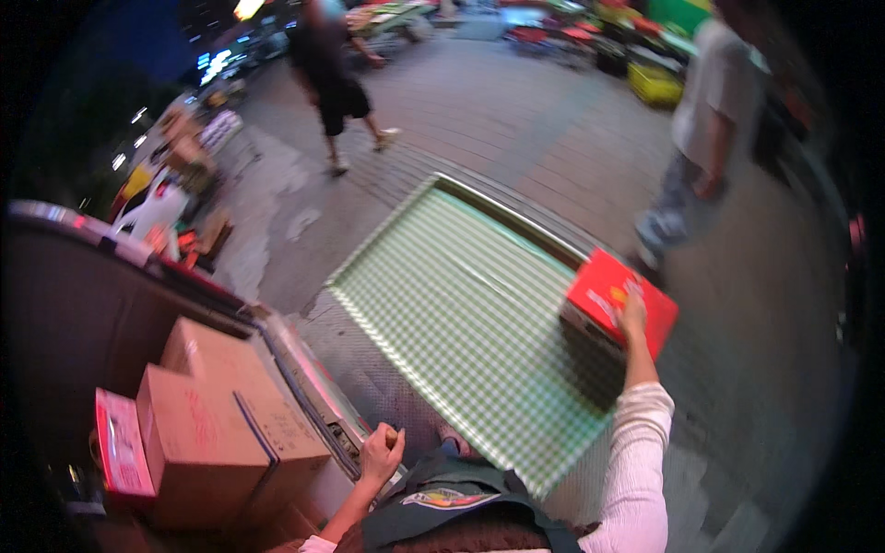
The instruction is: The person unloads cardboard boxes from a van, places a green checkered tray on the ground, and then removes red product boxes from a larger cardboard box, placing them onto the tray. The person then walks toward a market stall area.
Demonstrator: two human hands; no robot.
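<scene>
A red box (597, 293) with lighter printing stands at the right end of a table with a green-and-white checked cover (461, 304). My right hand (632, 315) is on its top, fingers bent down against it, the arm stretched forward. Whether the fingers go through a handle is hidden. Closer to my body, my left hand (379, 455) is held low between the table's near edge and the cardboard boxes (217, 415). Its fingers are curled closed; a small brownish bit shows at them, too little to name.
Left of me, the cardboard boxes and a red-and-pink package (125, 442) sit in an open vehicle's cargo space (111, 295). A person in dark clothes (334, 69) walks beyond the table. Another in a pale shirt (714, 101) is at the right. Stalls and a yellow crate (654, 85) stand behind.
</scene>
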